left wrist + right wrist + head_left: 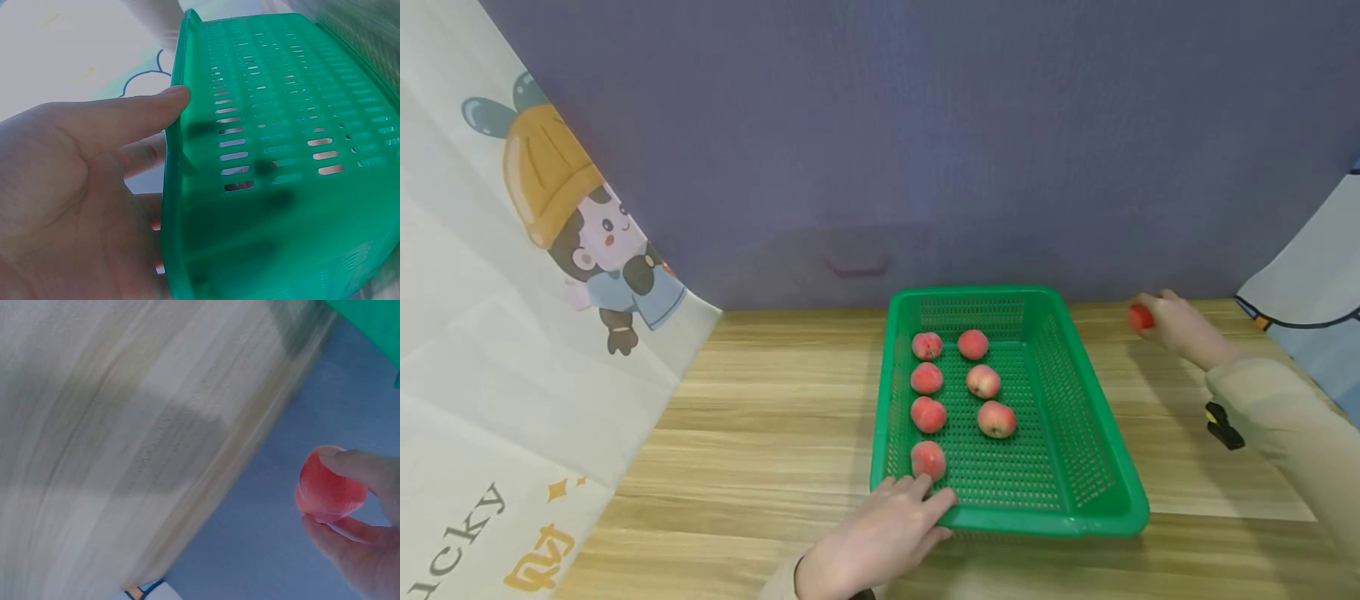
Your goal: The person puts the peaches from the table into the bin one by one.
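A green plastic basket (1105, 433) with slotted walls stands on the wooden table. Inside it, several red and pale peaches (983, 382) lie in two rows toward the left side. My left hand (887, 529) grips the near rim at the left corner; in the left wrist view the thumb (140, 115) is on one side of the rim and the fingers are partly hidden behind it. Off to the right of the basket, my right hand (1183, 329) holds another peach (328, 487) above the table, pinched between thumb and fingertips.
The wooden table (760, 417) ends at a dark blue-grey backdrop (925, 150). A white cloth with a cartoon figure (602, 225) hangs on the left, and another printed cloth (1315, 283) is at the right. A small black and yellow object (1223, 427) shows beside the right sleeve.
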{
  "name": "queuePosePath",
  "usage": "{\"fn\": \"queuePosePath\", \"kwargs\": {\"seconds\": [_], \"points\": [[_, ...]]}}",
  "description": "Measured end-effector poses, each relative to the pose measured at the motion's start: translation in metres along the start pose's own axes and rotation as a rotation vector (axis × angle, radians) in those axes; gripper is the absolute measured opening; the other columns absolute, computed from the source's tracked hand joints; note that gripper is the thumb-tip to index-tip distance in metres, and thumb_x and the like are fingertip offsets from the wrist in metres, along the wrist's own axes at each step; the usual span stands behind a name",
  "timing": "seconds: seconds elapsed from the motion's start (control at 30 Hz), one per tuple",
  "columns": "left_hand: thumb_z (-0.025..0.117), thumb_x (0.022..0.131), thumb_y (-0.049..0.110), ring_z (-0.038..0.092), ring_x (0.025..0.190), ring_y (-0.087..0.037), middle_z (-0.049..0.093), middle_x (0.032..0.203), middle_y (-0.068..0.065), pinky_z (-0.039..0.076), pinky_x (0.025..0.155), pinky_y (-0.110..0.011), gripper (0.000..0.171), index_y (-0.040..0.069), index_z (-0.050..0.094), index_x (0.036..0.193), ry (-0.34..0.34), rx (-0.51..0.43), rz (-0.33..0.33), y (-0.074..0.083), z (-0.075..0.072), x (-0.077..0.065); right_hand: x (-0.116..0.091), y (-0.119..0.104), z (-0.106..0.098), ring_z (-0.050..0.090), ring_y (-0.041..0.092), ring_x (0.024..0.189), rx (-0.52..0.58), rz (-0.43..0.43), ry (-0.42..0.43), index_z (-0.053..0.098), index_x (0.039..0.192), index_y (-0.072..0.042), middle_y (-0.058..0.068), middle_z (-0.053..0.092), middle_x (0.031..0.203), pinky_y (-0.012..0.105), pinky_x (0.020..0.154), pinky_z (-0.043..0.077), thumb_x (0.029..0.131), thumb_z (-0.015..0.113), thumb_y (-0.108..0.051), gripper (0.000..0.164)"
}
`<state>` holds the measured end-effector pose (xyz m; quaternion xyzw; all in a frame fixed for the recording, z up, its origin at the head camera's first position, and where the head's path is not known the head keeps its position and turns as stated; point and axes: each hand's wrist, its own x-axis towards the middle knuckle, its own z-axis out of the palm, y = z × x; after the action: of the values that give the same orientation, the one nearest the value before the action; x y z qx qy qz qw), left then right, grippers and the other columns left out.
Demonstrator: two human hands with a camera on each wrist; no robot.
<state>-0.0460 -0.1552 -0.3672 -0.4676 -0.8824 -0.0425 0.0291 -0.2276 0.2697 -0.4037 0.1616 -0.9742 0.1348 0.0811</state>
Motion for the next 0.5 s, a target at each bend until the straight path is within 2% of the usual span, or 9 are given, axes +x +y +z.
{"fn": "queuePosePath", "kwargs": {"seconds": [0.23,0.5], "points": [[0.059,0.084,0.03,0.046,0.067,-0.003,0.051,0.085,0.005,0.032,0.059,-0.015,0.022,0.017,0.053,0.099,0.008,0.005,0.004,0.0,-0.001,0.0,0.002,-0.013,-0.009,0.05,0.042,0.073,-0.008,-0.067,0.055,0.051,0.1,0.012,0.032,0.049,0.082,0.051,0.058,0.043,0.064,0.07,0.005,0.042],[0.059,0.083,0.03,0.048,0.069,-0.003,0.051,0.085,0.005,0.033,0.06,-0.016,0.022,0.017,0.053,0.1,0.014,0.013,0.004,0.001,-0.002,-0.001,0.005,-0.028,-0.018,0.051,0.041,0.076,-0.007,-0.065,0.001,0.052,0.104,0.009,0.033,0.048,0.088,0.05,0.06,0.043,0.067,0.069,0.004,0.041]]}}
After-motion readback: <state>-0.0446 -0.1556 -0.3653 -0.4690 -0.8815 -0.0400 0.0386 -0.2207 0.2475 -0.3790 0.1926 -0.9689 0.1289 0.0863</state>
